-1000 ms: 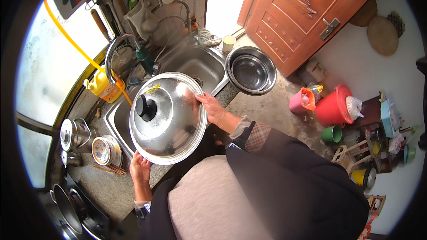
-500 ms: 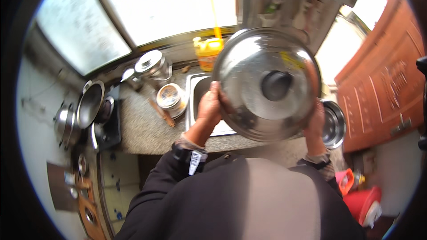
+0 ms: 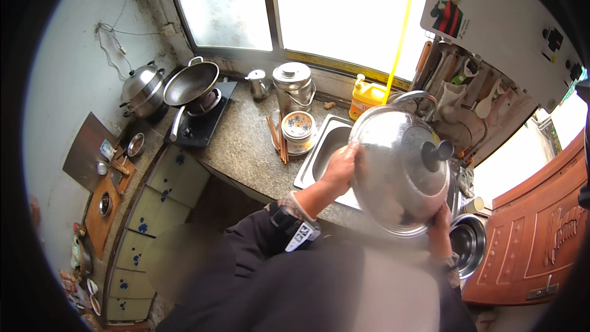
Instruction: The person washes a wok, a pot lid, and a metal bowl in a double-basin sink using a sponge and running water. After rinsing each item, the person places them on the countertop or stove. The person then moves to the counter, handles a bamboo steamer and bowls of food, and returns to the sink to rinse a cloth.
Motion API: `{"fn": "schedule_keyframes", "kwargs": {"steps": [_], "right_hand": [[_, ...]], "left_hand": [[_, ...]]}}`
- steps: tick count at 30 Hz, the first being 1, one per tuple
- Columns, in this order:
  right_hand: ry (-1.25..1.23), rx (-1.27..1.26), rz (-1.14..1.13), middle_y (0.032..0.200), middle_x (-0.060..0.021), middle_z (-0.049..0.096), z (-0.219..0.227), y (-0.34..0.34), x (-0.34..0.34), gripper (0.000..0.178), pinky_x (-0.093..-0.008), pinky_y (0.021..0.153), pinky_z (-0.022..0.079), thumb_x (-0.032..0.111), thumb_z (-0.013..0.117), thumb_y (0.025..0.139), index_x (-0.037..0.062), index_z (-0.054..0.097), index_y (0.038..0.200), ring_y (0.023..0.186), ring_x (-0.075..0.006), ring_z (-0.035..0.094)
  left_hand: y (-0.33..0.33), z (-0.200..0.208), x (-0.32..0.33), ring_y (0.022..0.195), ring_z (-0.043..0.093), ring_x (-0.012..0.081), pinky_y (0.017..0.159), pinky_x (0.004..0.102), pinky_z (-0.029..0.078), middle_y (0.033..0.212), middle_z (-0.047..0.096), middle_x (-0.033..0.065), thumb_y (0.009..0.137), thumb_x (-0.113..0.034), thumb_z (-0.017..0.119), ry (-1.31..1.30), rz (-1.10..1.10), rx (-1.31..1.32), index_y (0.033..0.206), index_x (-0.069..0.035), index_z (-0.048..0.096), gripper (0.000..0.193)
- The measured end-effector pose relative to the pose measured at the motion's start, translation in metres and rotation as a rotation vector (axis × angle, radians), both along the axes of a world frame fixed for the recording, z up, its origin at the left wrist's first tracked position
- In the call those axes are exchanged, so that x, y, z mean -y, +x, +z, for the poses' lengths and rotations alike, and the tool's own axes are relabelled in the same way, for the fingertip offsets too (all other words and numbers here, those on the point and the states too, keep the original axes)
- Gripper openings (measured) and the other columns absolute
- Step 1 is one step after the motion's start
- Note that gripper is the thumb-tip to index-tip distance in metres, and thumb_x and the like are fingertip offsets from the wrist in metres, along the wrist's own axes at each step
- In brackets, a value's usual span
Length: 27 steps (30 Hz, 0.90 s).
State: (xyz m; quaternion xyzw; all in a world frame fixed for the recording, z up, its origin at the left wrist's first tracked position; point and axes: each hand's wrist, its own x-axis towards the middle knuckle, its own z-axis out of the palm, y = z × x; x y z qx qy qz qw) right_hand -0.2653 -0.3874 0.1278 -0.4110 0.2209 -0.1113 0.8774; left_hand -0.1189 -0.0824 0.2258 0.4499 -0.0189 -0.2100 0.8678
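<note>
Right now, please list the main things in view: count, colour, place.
lid: 1, silver, right of centre
sink: 1, silver, behind lid
jug: 1, yellow, behind sink
dishes: 1 stack, pale, left of sink
chopsticks: several, brown, beside dishes
pail: 1, silver, behind dishes
kettle: 1, silver, left of pail
wok: 1, dark, by black stove
pot: 1, silver, left of wok
door: 1, brown, far right
left fingers: some, bare, on lid
right fingers: some, bare, on lid

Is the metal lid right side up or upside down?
The domed metal lid is right side up: its black knob faces the camera.
</note>
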Motion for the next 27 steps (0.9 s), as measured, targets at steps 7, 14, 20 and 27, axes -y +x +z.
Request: {"fn": "schedule_keyframes", "kwargs": {"steps": [7, 14, 20, 27], "right_hand": [[-0.064, -0.327, 0.19, 0.092, -0.0137, 0.061, -0.034, 0.011, -0.027, 0.028, -0.0407, 0.073, 0.052, 0.016, 0.039, 0.093, -0.0052, 0.057, 0.097, 0.08, -0.0252, 0.06], [-0.416, 0.031, -0.045, 0.095, -0.0128, 0.061, -0.001, 0.017, -0.048, 0.032, -0.0358, 0.072, 0.051, 0.024, 0.038, 0.096, -0.0016, 0.054, 0.106, 0.082, -0.0228, 0.059], [0.115, -0.301, 0.132, 0.084, -0.0125, 0.06, -0.018, 0.007, -0.067, 0.033, -0.0298, 0.058, 0.051, 0.02, 0.038, 0.094, -0.0078, 0.055, 0.1, 0.063, -0.0201, 0.058], [-0.256, -0.065, -0.159, 0.104, -0.0099, 0.058, -0.031, 0.012, -0.062, 0.033, -0.0345, 0.082, 0.046, 0.027, 0.038, 0.096, 0.001, 0.053, 0.111, 0.093, -0.0205, 0.056]], "left_hand": [[-0.011, -0.042, -0.023, 0.05, 0.045, 0.0151, 0.045, 0.0309, 0.046, 0.062, 0.042, 0.0021, 0.093, -0.013, 0.041, 0.108, 0.185, -0.708, 0.08, -0.004, 0.049, 0.018], [-0.01, -0.033, -0.057, 0.052, 0.049, 0.0153, 0.049, 0.033, 0.046, 0.06, 0.046, 0.0025, 0.096, -0.039, 0.04, 0.032, -0.046, 0.007, 0.082, -0.011, 0.048, 0.033], [-0.008, -0.056, -0.047, 0.055, 0.048, 0.0226, 0.057, 0.0392, 0.049, 0.065, 0.047, 0.0084, 0.099, -0.028, 0.033, 0.208, 0.199, -0.644, 0.082, -0.008, 0.047, 0.03], [-0.026, -0.016, -0.055, 0.049, 0.05, 0.0183, 0.048, 0.0328, 0.046, 0.058, 0.05, 0.0032, 0.09, -0.054, 0.042, 0.079, -0.048, -0.042, 0.086, -0.01, 0.054, 0.046]]}}
